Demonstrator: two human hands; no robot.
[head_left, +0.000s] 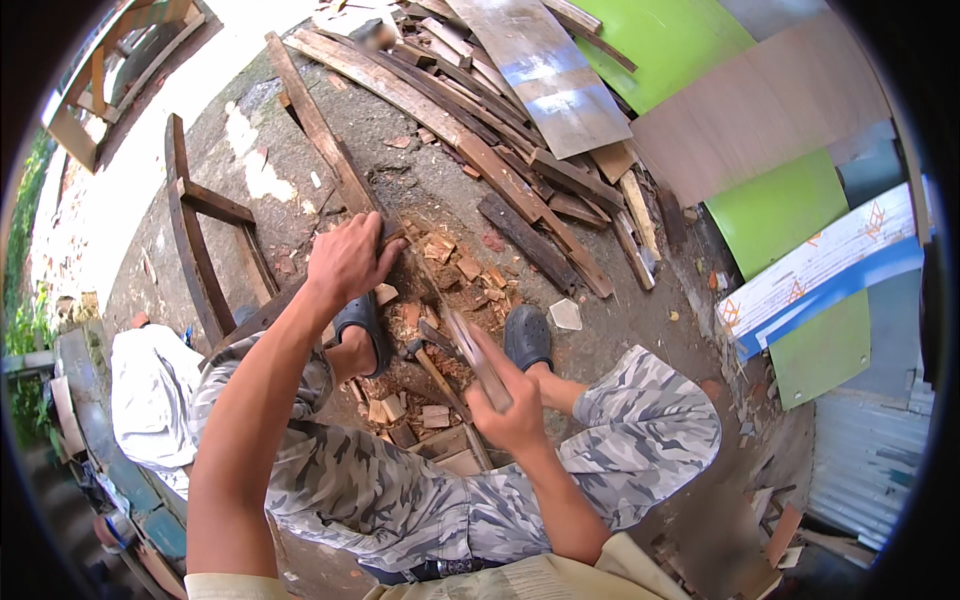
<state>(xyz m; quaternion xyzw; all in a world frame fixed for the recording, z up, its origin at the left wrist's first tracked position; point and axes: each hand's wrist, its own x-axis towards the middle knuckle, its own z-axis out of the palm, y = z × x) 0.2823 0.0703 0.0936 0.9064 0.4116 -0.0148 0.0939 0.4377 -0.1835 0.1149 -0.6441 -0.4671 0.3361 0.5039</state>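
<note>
1. With twelve o'clock straight ahead of the seated person, the long, straight, brown wooden plank (322, 135) runs from the left hand (345, 258) out toward eleven.
2. That hand rests at the plank's near end, fingers bent over the wood; its underside is hidden, so I cannot tell whether it clamps or only presses. A darker brown timber (275, 312) runs from there toward eight; any joint is covered.
3. The right hand (508, 410), at five o'clock from the left, is wrapped around a long, narrow tool with a pale, flat grip (482, 362). Its thin forward part points toward eleven and is blurred, so its exact kind is unclear.
4. The plank should handle as stiff and fairly heavy, dry rather than slippery, with possible splinters. A hold on its flat sides near the end, fingers clear of the tool, seems best; its length would call for support farther out.
5. The tool looks light and rigid; the grip is the place to hold it, away from the thin part.
6. Between the feet, a hammer with a wooden handle (440, 378) lies among pale, broken wood chips (470, 268). Toward one o'clock lies a heap of weathered brown boards (500, 165).
</note>
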